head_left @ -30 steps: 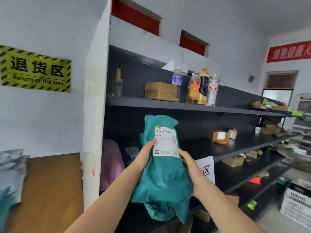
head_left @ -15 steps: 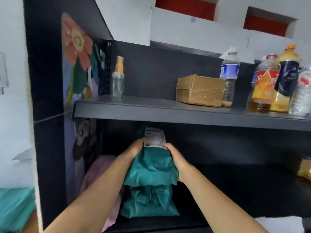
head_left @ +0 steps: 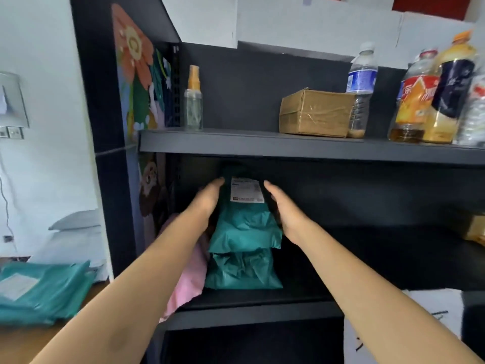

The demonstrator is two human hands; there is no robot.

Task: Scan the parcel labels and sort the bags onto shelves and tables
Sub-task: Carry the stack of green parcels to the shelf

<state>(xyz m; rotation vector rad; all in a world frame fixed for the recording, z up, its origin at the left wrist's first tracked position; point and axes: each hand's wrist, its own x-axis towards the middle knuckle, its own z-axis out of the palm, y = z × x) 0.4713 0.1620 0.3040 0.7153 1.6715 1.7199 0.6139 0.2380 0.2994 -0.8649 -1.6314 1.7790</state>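
Left grip (head_left: 207, 198): fingers straight and together, palm turned inward toward the right grip.
Right grip (head_left: 283, 208): fingers straight, relaxed, palm facing the left grip, level with it, a gap between them.
Forearms: bare, stretched forward, converging toward the grips.

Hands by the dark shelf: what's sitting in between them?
In the head view, a teal parcel bag stands upright between the left hand and the right hand, with its white label facing out near the fingertips.
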